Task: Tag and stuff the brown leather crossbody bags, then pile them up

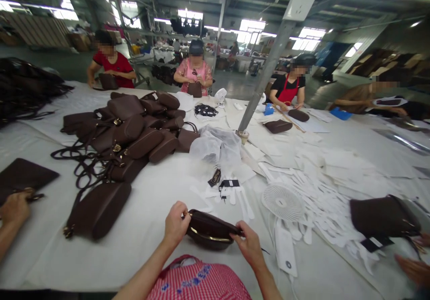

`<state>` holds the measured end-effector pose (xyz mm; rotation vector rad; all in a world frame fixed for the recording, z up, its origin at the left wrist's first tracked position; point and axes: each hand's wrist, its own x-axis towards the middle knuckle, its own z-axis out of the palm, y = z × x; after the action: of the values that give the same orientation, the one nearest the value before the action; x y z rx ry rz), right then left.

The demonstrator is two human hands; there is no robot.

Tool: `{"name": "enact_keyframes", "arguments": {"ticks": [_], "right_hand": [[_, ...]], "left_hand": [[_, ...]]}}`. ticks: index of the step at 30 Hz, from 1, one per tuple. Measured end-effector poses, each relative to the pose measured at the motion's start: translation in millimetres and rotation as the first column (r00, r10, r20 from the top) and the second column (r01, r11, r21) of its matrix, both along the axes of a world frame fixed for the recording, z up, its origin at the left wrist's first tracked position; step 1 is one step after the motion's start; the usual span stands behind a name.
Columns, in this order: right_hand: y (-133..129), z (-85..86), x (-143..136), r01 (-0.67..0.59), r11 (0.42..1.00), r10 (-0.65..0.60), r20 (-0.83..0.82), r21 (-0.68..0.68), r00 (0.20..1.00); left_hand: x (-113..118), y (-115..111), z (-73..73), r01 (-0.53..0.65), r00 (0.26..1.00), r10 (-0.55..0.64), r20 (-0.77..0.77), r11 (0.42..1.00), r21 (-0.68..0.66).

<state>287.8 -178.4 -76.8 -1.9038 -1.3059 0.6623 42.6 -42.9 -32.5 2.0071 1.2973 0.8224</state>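
Observation:
A dark brown bag (212,229) with a gold zipper along its top is held just above the white table, close to my body. My left hand (177,221) pinches its left end near a small gold fitting. At the right end, my right hand (248,242) is closed on the bag's edge. The bag's mouth looks parted along the zipper; its inside is too dark to make out. Beyond it on the table lie black tags (230,183) and white paper strips.
A heap of brown bags (134,129) lies left of centre. A white fan (284,203) stands right of my hands. A metal pole (265,71) rises from the table. Other people work around it, with a co-worker's hand (15,208) at left and more hands at right.

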Motion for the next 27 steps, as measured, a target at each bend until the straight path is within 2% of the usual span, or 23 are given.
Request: {"name": "enact_keyframes", "arguments": {"ticks": [3,6,9,12,16,19,22,24,27], "right_hand": [[6,-0.8,10,-0.02,0.999,0.023,0.115,-0.032,0.993],[17,14.0,11,-0.124,0.992,0.126,0.28,-0.027,0.951],[35,35.0,-10,-0.295,0.956,0.278,0.321,0.003,0.905],[52,44.8,-48,-0.387,0.922,0.367,0.333,-0.008,0.868],[65,42.9,-82,-0.361,0.931,0.351,0.401,-0.053,0.846],[73,44.5,-84,-0.337,0.931,0.363,0.284,-0.138,0.887],[84,49.4,-80,-0.345,0.902,0.383,0.115,-0.259,0.916],[89,51.6,-80,-0.346,0.891,0.386,0.091,-0.294,0.918],[91,53.2,-86,-0.301,0.913,0.353,0.165,-0.274,0.921]], "left_hand": [[1,0,-14.7,0.003,0.988,0.027,0.149,0.98,-0.199],[-1,0,-19.5,0.048,0.965,0.033,0.261,0.953,-0.298],[-5,-3,-21.5,0.132,0.941,-0.009,0.337,0.929,-0.345],[-11,-8,-26.1,0.203,0.919,-0.046,0.392,0.906,-0.37],[-17,-14,-30.5,0.256,0.908,-0.102,0.406,0.904,-0.344],[-19,-17,-29.2,0.247,0.912,-0.116,0.394,0.921,-0.301],[-19,-19,-27.9,0.252,0.916,-0.139,0.377,0.93,-0.268],[-18,-21,-28.8,0.243,0.917,-0.121,0.38,0.925,-0.293],[-17,-22,-32.2,0.223,0.916,-0.083,0.393,0.919,-0.324]]}}
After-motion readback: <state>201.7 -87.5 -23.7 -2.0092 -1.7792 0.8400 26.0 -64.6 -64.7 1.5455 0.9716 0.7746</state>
